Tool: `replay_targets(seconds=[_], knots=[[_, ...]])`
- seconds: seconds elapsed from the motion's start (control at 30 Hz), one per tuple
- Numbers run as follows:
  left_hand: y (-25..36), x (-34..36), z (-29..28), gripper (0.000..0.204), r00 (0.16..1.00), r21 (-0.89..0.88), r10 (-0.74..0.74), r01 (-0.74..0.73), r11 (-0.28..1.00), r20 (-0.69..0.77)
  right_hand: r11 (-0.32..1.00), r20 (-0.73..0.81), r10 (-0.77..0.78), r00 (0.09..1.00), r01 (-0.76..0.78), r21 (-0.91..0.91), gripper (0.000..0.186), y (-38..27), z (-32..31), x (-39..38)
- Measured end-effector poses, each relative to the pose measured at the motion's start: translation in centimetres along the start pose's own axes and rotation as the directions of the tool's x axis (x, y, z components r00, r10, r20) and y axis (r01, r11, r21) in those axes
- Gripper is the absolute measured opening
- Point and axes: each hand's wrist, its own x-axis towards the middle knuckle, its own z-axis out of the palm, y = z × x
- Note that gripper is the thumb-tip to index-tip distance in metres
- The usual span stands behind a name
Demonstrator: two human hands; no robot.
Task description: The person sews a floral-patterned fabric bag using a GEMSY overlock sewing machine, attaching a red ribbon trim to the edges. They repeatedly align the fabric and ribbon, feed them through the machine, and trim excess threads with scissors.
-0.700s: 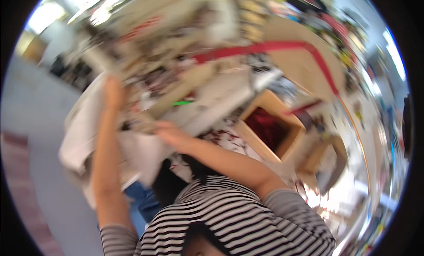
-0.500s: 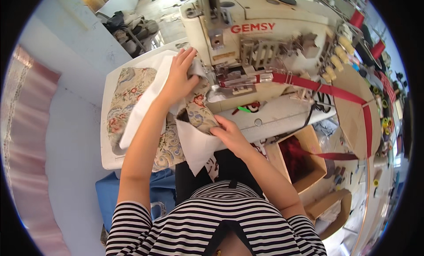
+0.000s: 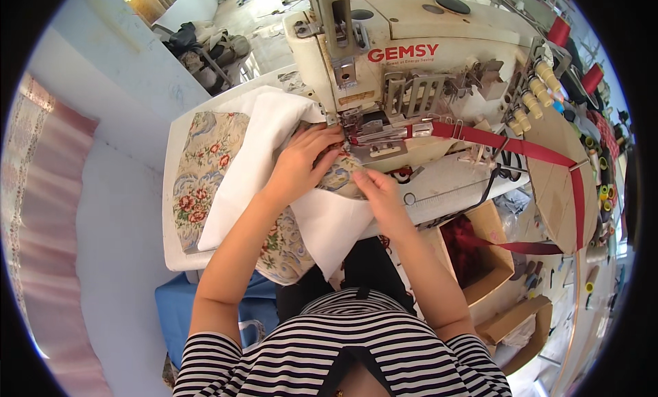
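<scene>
Floral tapestry fabric point(image 3: 340, 177) has shifted toward the sewing machine point(image 3: 449, 31), bringing its edge beside the red tape point(image 3: 534, 149). Left hand point(image 3: 301, 161) lies flattened over it; right hand point(image 3: 381, 197) pinches its near edge.

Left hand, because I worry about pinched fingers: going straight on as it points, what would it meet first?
Likely the metal stitching parts, just beyond the left hand; any gap is unclear.

Floral cloth point(image 3: 211, 160), beige with red and blue blooms, lies flat left of the left grip point(image 3: 300, 163); more hangs below it, another part bunched up between both grips. White cloth point(image 3: 250, 167) slants beside the left grip and drapes, pointed, below the right point(image 3: 382, 197).
</scene>
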Motion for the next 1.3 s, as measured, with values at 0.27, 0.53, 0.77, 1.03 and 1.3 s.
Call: replay_targets(seconds=[0.27,0.53,0.77,1.03,1.3], knots=[[0.2,0.0,1.2,0.014,0.995,-0.015,-0.093,0.092,0.996,-0.032,0.999,-0.016,-0.002,1.000,0.003,0.033,0.032,-0.6,-3.2,0.6],[0.5,0.0,1.4,0.012,0.987,-0.031,-0.151,0.150,0.988,-0.048,1.000,0.007,0.020,1.000,-0.020,-0.011,0.031,-1.3,-3.2,0.6],[-0.1,0.3,1.5,0.012,0.987,-0.080,-0.158,0.156,0.984,-0.023,0.998,0.006,0.020,1.000,-0.020,-0.067,0.033,-1.0,-3.5,0.8],[-0.3,0.7,1.2,0.012,0.979,-0.208,-0.205,0.204,0.957,0.016,0.993,0.007,0.055,0.998,-0.054,-0.109,0.034,-1.2,-3.4,0.8],[-1.5,1.8,-0.2,0.016,1.000,-0.031,-0.016,0.015,0.999,-0.025,0.950,0.106,0.036,0.994,-0.001,-0.312,0.032,-1.1,-3.9,1.0]])
